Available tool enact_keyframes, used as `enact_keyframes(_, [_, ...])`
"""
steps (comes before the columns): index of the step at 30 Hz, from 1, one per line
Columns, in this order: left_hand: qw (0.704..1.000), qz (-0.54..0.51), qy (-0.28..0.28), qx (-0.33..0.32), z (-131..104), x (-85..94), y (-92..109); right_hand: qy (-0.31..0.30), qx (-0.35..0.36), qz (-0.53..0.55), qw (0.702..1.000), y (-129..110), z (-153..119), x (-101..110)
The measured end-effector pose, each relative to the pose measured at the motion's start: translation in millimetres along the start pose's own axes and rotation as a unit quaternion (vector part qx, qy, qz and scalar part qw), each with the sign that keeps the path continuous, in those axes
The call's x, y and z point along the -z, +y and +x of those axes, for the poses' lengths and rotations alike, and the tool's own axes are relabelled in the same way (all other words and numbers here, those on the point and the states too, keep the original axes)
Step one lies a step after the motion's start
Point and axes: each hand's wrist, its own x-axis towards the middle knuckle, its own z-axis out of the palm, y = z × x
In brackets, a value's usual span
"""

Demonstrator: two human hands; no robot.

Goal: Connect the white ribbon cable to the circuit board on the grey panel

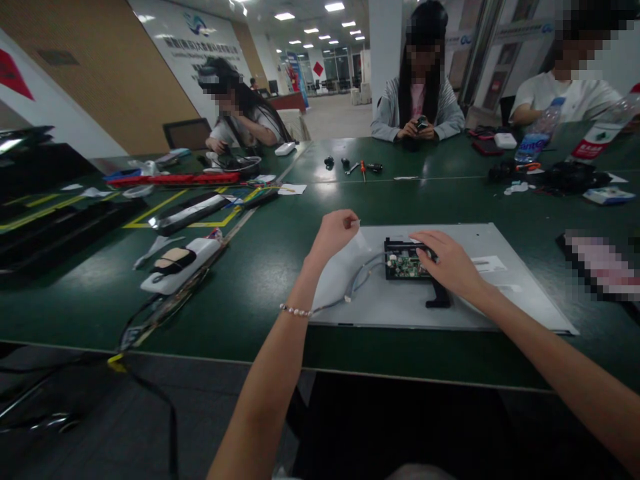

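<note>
A pale grey flat panel point(473, 313) lies on the green table in front of me. On it sits a green circuit board point(404, 267) in a black frame, with grey cables point(359, 273) running out to the left. My right hand point(447, 261) rests over the right end of this board, fingers stretched out and thumb apart. A black bracket-like piece point(440, 295) shows below that hand. Raised above the panel's left side, my left hand point(334, 233) is closed in a pinch on a thin translucent film point(361, 239); the film's full extent is hard to make out.
To the left lie a white device with a tan pad point(183, 263), and a black strip-shaped part point(190, 212). Several small tools, including an orange screwdriver point(363, 171), lie further back. A phone point(603, 263) is at right, near bottles point(540, 130). Other people sit across the table.
</note>
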Motion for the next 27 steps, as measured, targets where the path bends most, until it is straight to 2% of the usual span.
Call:
enact_keyframes(6, [0.986, -0.104, -0.119, 0.045, -2.8, 1.5, 4.7, -0.019, 0.03, 0.012, 0.999, -4.1, -1.5, -1.2])
enact_keyframes(13, [0.938, -0.153, -0.283, 0.13, -8.6, 11.4, 7.8, -0.072, 0.094, 0.0, 0.993, -26.8, -1.8, 2.1])
enact_keyframes(19, [0.928, -0.133, -0.312, 0.155, -11.5, 10.3, 16.5, -0.109, 0.13, -0.003, 0.986, -44.2, -4.4, 1.6])
enact_keyframes(27, [0.935, -0.065, -0.323, 0.132, -11.1, 9.1, 19.2, -0.129, 0.153, 0.006, 0.98, -47.9, -5.8, -1.6])
